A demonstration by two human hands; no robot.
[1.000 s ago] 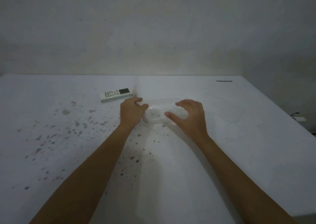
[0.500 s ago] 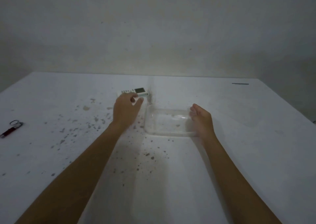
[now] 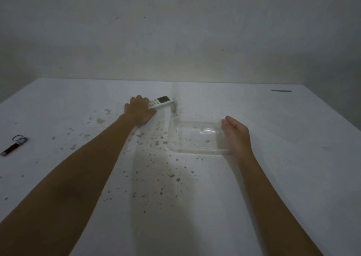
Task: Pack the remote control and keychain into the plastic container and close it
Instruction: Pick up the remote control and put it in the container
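speckled white table (image 3: 195, 206), bare grey wall (image 3: 175, 30)

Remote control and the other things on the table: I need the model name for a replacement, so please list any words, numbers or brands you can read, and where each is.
No text is readable.
remote control: display and button markings are too small and blurred to read; the left hand covers part of it.
keychain: no readable mark.
plastic container: clear, no label visible.
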